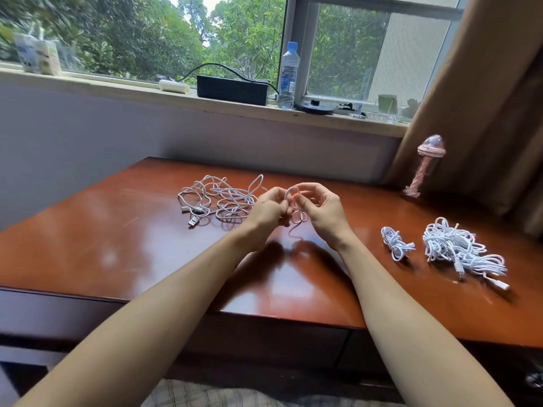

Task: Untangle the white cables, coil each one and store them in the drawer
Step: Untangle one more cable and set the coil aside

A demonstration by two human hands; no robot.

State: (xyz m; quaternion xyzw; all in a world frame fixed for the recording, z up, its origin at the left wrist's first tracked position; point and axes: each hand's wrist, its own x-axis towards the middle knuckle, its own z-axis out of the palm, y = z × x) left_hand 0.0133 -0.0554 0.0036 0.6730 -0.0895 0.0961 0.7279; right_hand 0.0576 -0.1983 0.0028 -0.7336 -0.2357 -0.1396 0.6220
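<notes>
The left hand and right hand pinch a cable loop with curled fingers above the middle of the tabletop, just beside the tangle. One coil and a loose bundle lie near the right edge. The drawer looks shut, so storing seems not yet begun.

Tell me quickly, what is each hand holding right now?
The left hand is closed, pinching a loop of thin white cable.
The right hand is closed, pinching the same cable.

White on the tangled cables at centre, the small coil and the heap at right. Reddish-brown across the counter. Black on the sill box, blue on the bottle cap, grey checks on the fabric at bottom.
</notes>
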